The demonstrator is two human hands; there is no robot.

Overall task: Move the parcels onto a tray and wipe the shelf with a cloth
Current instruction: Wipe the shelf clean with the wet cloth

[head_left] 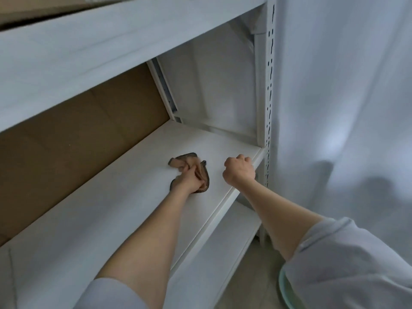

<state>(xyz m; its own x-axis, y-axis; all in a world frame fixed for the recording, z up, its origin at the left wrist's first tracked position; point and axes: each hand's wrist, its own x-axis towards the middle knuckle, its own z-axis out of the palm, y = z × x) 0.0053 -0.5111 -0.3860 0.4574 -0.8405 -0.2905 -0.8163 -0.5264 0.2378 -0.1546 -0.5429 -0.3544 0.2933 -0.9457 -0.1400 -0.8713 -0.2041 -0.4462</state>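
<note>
A crumpled tan cloth with a dark edge [181, 162] lies on the white shelf board [116, 210]. My left hand [186, 180] grips the cloth and presses it against the board near the shelf's right end. My right hand [239, 170] is curled into a fist at the front right edge of the same board, with nothing visible in it. No parcels are in view. A pale green rim, perhaps the tray [286, 291], shows at the bottom right, mostly hidden by my sleeve.
A brown cardboard panel [78, 139] backs the shelf on the left. Another white shelf [100, 47] hangs overhead. A perforated metal upright [269, 90] stands at the right front corner, with a white curtain [345, 97] beside it. A lower shelf [211, 248] lies below.
</note>
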